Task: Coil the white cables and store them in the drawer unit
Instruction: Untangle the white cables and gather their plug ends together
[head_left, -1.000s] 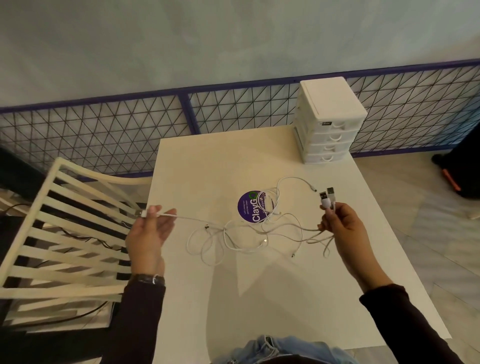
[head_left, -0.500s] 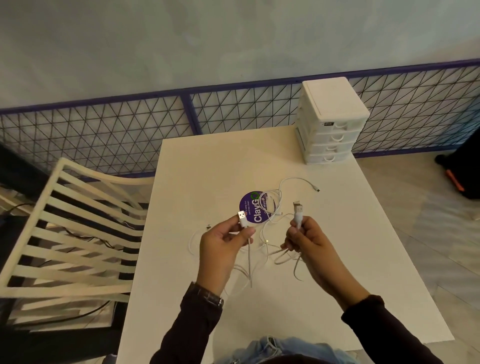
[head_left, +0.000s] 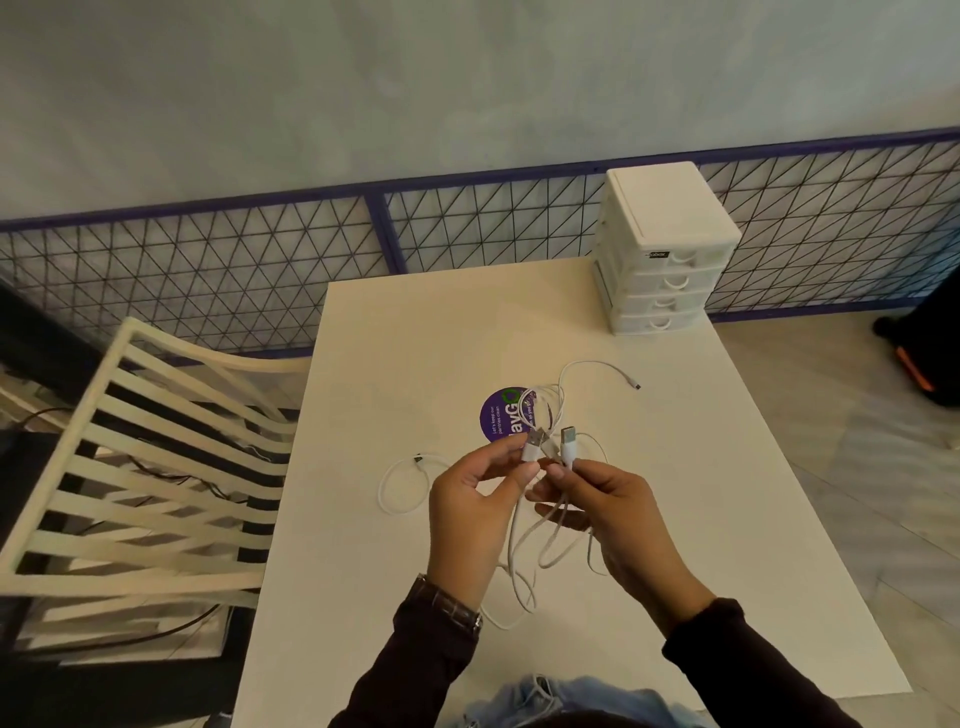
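Observation:
Above the middle of the white table (head_left: 405, 332), my left hand (head_left: 470, 512) pinches a white USB plug (head_left: 532, 448) between thumb and fingers. Close beside it, my right hand (head_left: 602, 512) pinches other white USB plugs (head_left: 568, 444). The white cables (head_left: 524, 551) hang in loose loops below both hands and trail onto the table, one end (head_left: 635, 385) lying toward the right, another loop (head_left: 397, 486) to the left. The white drawer unit (head_left: 667, 244) stands at the table's far right corner, all its drawers shut.
A round purple sticker (head_left: 501, 415) lies on the table under the cables. A cream slatted chair (head_left: 140, 467) stands against the table's left side. A purple-framed wire fence (head_left: 384, 234) runs behind the table. A dark object (head_left: 930, 358) sits on the floor at right.
My left hand swung in from the far left with its plug to meet the right hand. Both hands now hold their plugs side by side, and the cables hang lifted off the table.

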